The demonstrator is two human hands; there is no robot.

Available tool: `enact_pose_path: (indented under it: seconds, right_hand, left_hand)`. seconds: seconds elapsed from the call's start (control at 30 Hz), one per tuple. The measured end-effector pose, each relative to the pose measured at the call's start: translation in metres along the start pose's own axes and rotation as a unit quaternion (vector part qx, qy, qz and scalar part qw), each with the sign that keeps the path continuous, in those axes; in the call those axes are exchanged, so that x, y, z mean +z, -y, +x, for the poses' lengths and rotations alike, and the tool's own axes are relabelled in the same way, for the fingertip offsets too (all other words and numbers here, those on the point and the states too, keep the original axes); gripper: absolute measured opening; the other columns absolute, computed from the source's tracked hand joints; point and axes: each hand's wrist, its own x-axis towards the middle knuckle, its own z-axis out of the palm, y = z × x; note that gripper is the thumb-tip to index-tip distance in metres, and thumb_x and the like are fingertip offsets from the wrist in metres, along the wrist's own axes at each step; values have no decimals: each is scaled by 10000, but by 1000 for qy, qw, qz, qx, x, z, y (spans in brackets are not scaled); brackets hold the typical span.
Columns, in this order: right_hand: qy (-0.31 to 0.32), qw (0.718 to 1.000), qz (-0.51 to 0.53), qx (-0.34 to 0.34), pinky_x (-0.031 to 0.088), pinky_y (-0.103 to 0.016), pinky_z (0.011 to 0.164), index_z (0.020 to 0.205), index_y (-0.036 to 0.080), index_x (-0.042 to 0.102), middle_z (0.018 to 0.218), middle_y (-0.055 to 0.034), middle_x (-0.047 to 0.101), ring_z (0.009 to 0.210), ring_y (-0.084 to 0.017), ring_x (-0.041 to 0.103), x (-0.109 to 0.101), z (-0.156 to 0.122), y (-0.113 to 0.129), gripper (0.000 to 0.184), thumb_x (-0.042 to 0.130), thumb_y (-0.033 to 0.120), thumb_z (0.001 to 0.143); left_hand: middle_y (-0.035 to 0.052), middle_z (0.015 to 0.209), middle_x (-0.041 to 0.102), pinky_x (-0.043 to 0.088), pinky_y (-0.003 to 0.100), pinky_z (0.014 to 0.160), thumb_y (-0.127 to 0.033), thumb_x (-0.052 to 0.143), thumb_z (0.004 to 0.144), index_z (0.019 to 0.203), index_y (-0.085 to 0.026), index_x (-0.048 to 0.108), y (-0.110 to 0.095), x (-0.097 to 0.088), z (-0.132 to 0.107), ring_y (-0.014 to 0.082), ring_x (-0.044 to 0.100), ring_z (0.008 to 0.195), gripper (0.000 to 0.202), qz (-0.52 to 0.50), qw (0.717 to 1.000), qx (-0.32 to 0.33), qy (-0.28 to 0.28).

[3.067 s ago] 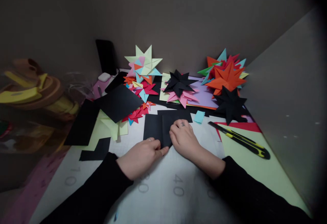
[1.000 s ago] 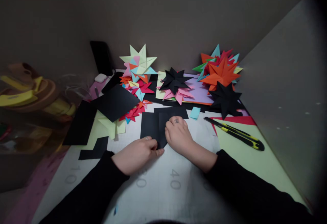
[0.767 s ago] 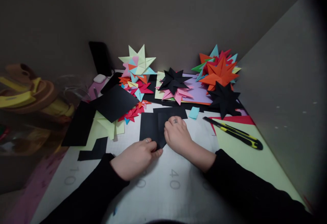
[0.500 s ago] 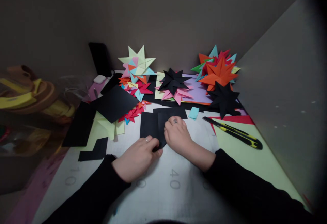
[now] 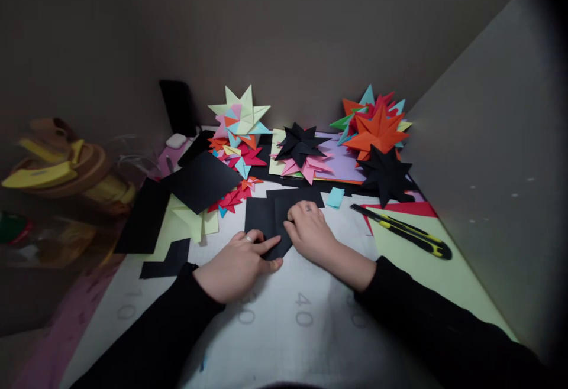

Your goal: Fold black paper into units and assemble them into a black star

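Note:
A square of black paper point(image 5: 260, 214) with a crease down its middle and a folded lower right corner lies in front of me. My left hand point(image 5: 237, 265) rests at its lower edge, index finger stretched across the folded corner and thumb apart below it. At the paper's right side, my right hand point(image 5: 310, 229) has curled fingers closed on the edge; its fingertips are partly hidden. Behind the square lies another black paper piece point(image 5: 295, 194). A small light blue paper piece point(image 5: 336, 197) sits just beyond my right hand.
A yellow-and-black box cutter point(image 5: 402, 230) lies on light green paper point(image 5: 448, 282) at right. Folded paper stars, including an orange one point(image 5: 379, 132) and a black one point(image 5: 302, 142), stand at the back. Black sheets point(image 5: 202, 181), a phone point(image 5: 177, 108) and a brown-yellow cup point(image 5: 66, 167) are left.
My left index finger has stretched out over the folded corner, where the fingers were more curled before. My right hand has barely moved. The view has shifted slightly.

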Motion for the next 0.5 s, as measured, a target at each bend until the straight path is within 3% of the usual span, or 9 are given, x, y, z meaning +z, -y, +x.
enact_pose_path:
  seconds: [0.07,0.13,0.2,0.27,0.37,0.5]
  right_hand:
    - [-2,997,64,-50,389,-341,824,925,160,596,943,-87,528,929,-215,449,-13,-5,-3,155,449,181,882]
    - [20,983,103,-150,389,-332,818,929,176,635,918,-76,519,919,-203,453,-23,-16,-4,185,457,193,883]
    - [59,965,103,-233,386,-349,813,1006,205,659,919,-72,526,887,-200,456,-28,-29,-4,215,494,232,871]
    - [83,959,73,-259,380,-375,818,1102,224,648,930,-79,539,873,-206,458,-26,-41,-4,274,521,274,864]
    - [78,973,13,-215,377,-380,801,1150,237,644,899,-86,556,868,-219,464,-17,-48,-10,309,535,305,869]
    - [49,990,-97,-92,389,-383,750,1132,193,668,869,-110,580,862,-248,488,-17,-37,-33,305,532,287,876]
  left_hand:
    - [39,1388,491,348,352,725,-186,484,883,1168,-376,598,1,1,0,282,472,1059,361,-5,1000,-2,-6]
    - [42,1391,487,339,345,721,-176,507,867,1173,-377,598,2,2,0,280,472,1055,377,-14,1000,4,-11]
    - [45,1386,493,334,341,725,-175,524,854,1148,-369,619,3,4,0,275,473,1047,365,-23,999,8,-21]
    - [49,1374,506,332,339,733,-177,536,849,1126,-364,635,4,5,0,270,471,1043,349,-29,999,11,-32]
    - [48,1378,502,331,342,735,-161,531,851,1148,-371,620,4,4,0,265,468,1041,375,-29,999,11,-34]
    - [59,1375,504,341,351,737,-131,525,841,1153,-360,620,3,0,1,274,473,1039,399,-27,999,10,-20]
